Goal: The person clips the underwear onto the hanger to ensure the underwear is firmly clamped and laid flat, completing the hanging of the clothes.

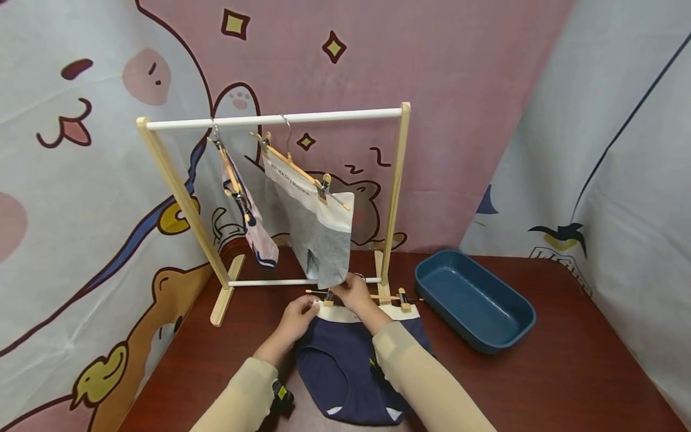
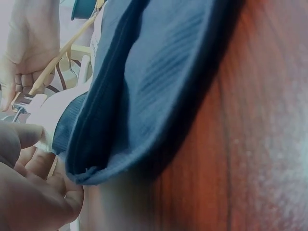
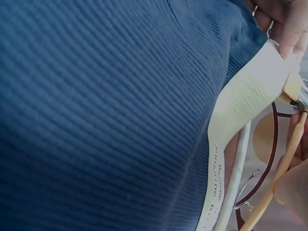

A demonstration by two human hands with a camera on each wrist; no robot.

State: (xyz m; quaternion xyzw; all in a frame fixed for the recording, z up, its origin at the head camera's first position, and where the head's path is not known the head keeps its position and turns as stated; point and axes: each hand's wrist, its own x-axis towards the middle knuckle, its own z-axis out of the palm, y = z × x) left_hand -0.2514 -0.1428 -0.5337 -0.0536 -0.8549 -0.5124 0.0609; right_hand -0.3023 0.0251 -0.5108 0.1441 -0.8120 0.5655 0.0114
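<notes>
Navy ribbed underpants (image 1: 335, 345) with a cream waistband (image 3: 245, 103) lie before me on the table. At the left corner of the waistband, my left hand (image 1: 294, 323) pinches the fabric between thumb and fingers. My right hand (image 1: 356, 296) grips the wooden clip hanger (image 3: 274, 185) close to its left clip (image 1: 329, 298). That clip sits on the waistband right beside my left fingertips. The right clip (image 1: 403, 299) is on the other end of the waistband. Part of the hanger bar is hidden behind my right hand.
Behind my hands stands a wooden rack (image 1: 402, 180) with white bars. Grey-and-white shorts (image 1: 326, 240) and a pink garment with navy trim (image 1: 261, 237) hang from it on clip hangers. A blue plastic basin (image 1: 469, 300) stands on the brown table (image 1: 540, 384) at right.
</notes>
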